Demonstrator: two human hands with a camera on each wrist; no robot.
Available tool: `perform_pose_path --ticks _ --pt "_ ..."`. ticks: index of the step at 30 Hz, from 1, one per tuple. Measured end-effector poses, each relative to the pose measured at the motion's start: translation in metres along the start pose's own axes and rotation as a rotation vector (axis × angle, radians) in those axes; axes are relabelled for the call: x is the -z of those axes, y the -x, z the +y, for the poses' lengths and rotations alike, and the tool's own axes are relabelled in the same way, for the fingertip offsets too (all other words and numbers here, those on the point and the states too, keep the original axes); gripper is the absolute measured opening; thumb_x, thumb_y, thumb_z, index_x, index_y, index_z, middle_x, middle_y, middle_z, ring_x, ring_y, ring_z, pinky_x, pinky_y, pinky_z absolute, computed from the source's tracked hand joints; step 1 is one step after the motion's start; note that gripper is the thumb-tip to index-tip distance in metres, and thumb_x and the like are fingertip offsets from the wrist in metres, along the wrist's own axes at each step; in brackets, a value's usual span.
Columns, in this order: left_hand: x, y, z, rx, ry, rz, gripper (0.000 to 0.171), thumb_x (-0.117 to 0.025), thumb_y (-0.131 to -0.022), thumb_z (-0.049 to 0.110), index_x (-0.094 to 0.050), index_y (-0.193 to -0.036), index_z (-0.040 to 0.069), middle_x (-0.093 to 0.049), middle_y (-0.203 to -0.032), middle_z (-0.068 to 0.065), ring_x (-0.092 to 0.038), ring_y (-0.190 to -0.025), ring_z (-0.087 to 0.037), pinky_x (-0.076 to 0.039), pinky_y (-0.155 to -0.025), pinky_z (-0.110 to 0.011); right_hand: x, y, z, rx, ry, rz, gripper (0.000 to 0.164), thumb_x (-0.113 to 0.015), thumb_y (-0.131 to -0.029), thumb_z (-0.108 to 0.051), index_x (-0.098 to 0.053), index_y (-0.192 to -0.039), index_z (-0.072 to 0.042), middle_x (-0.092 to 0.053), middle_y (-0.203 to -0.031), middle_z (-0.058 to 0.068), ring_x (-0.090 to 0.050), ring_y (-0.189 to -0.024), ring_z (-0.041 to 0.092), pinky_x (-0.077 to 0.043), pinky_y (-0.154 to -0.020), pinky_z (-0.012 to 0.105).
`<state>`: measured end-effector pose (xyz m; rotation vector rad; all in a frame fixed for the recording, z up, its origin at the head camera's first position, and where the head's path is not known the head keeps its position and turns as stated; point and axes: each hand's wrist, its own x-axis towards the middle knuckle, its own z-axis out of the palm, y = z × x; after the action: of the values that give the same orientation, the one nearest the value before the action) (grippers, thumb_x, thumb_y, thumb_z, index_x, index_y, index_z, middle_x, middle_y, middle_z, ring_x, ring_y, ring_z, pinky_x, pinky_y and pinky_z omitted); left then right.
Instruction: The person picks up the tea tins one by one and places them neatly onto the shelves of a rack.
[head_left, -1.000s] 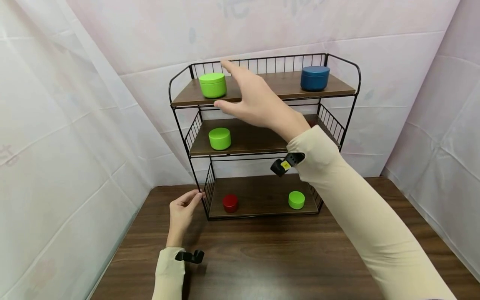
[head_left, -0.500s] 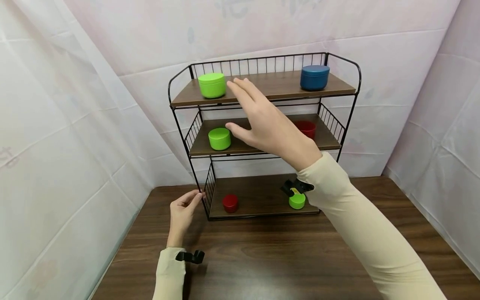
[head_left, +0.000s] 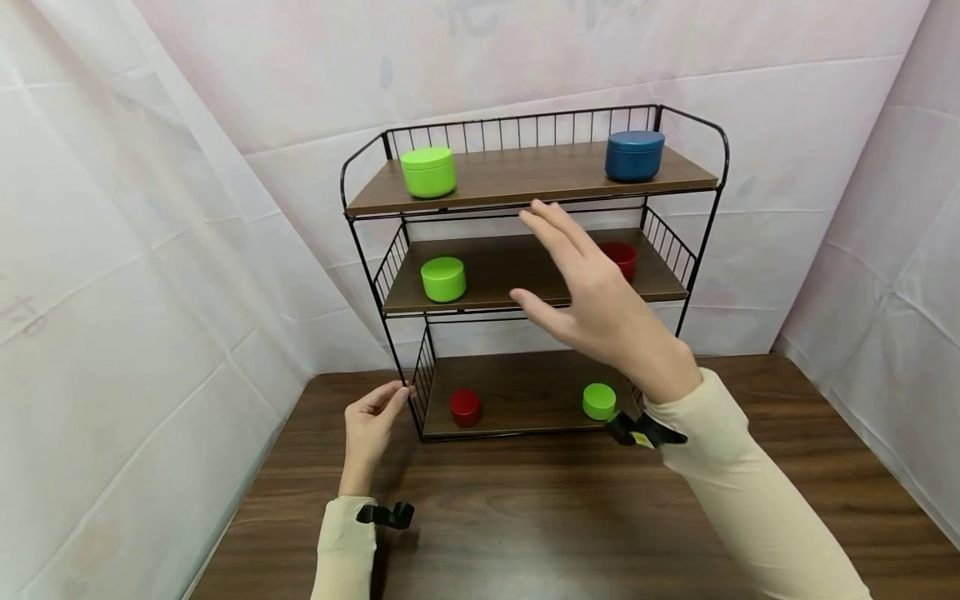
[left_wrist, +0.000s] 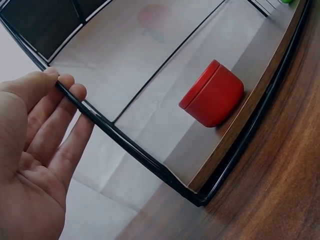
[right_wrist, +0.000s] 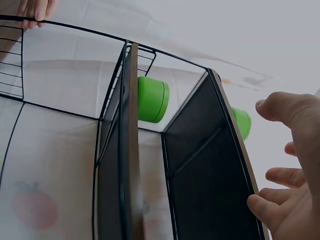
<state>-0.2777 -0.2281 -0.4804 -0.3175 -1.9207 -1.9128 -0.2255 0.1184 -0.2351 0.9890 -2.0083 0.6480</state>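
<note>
With thumb and fingertips, my left hand (head_left: pixel 369 427) pinches the lower left front post (left_wrist: pixel 100 120) of a three-tier wire and wood shelf rack (head_left: pixel 525 171). My right hand (head_left: pixel 611 312) is in the air before the middle tier, fingers extended, thumb apart, holding nothing. A green round tin (head_left: pixel 429 173) and a blue tin (head_left: pixel 634 156) stand on the top tier. Another green tin (head_left: pixel 443 280) is on the middle tier, with a red tin (head_left: pixel 621 257) partly behind my right hand. The bottom tier bears a small red tin (head_left: pixel 466 407) and a small green tin (head_left: pixel 599 402).
The rack stands on a dark wood table (head_left: pixel 510 517). White cloth (head_left: pixel 150 250) hangs on the left, behind and on the right. Black camera mounts (head_left: pixel 386 515) are strapped at both wrists.
My right hand has moved down and to the right, away from the top green tin, uncovering part of the middle tier's red tin. The left hand keeps its hold on the post.
</note>
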Motion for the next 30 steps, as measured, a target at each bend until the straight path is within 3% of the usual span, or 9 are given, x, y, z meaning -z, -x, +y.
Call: perform_pose_path --ticks 6,11,15,23,27,30 --pt "0.0 0.0 -0.002 -0.005 -0.021 -0.003 0.029 -0.072 -0.097 0.008 -0.07 -0.113 -0.016 -0.074 -0.105 -0.029 -0.078 -0.095 -0.018 -0.061 -0.088 -0.031 0.01 0.037 0.005 -0.035 -0.037 0.088 0.075 -0.082 -0.086 -0.01 -0.047 -0.151 0.001 -0.045 -0.159 0.017 -0.044 -0.147 0.032 -0.04 -0.119 0.041" --pt "0.001 0.0 -0.001 -0.002 -0.009 0.002 0.027 -0.073 -0.096 0.008 -0.071 -0.112 -0.014 -0.078 -0.103 -0.02 -0.077 -0.095 -0.02 -0.061 -0.087 -0.032 0.01 0.068 0.007 -0.071 -0.064 0.136 0.068 -0.071 -0.097 -0.033 -0.047 -0.151 0.001 -0.047 -0.158 0.017 -0.048 -0.143 0.033 -0.037 -0.119 0.026" --pt "0.001 0.0 -0.001 0.004 -0.004 -0.008 0.03 -0.073 -0.096 0.01 -0.07 -0.113 -0.015 -0.081 -0.101 -0.008 -0.077 -0.096 -0.022 -0.061 -0.087 -0.033 0.005 0.09 0.009 -0.095 -0.076 0.156 0.071 -0.063 -0.1 -0.047 -0.05 -0.149 0.002 -0.051 -0.152 0.023 -0.051 -0.139 0.037 -0.034 -0.12 0.022" --pt "0.001 0.002 -0.002 0.01 0.006 0.003 0.03 -0.074 -0.095 0.008 -0.07 -0.113 -0.016 -0.079 -0.102 -0.015 -0.078 -0.093 -0.019 -0.061 -0.086 -0.029 0.004 0.129 0.021 -0.161 -0.023 0.105 0.071 -0.059 -0.101 -0.05 -0.051 -0.148 0.002 -0.05 -0.152 0.026 -0.051 -0.139 0.04 -0.03 -0.12 0.018" --pt "0.0 0.003 -0.001 0.007 -0.011 0.015 0.026 -0.074 -0.095 0.008 -0.073 -0.11 -0.013 -0.08 -0.099 -0.011 -0.078 -0.091 -0.015 -0.061 -0.084 -0.028 0.008 0.149 0.025 -0.22 0.006 0.024 0.073 -0.056 -0.101 -0.054 -0.05 -0.151 -0.001 -0.043 -0.16 0.019 -0.05 -0.141 0.038 -0.028 -0.118 0.014" --pt "-0.001 0.002 -0.002 0.003 -0.015 0.014 0.024 -0.074 -0.095 0.008 -0.073 -0.11 -0.012 -0.081 -0.098 -0.007 -0.078 -0.09 -0.014 -0.061 -0.084 -0.029 0.011 0.161 0.028 -0.242 0.025 0.01 0.069 -0.062 -0.1 -0.049 -0.051 -0.15 -0.002 -0.042 -0.161 0.017 -0.05 -0.141 0.038 -0.028 -0.117 0.012"
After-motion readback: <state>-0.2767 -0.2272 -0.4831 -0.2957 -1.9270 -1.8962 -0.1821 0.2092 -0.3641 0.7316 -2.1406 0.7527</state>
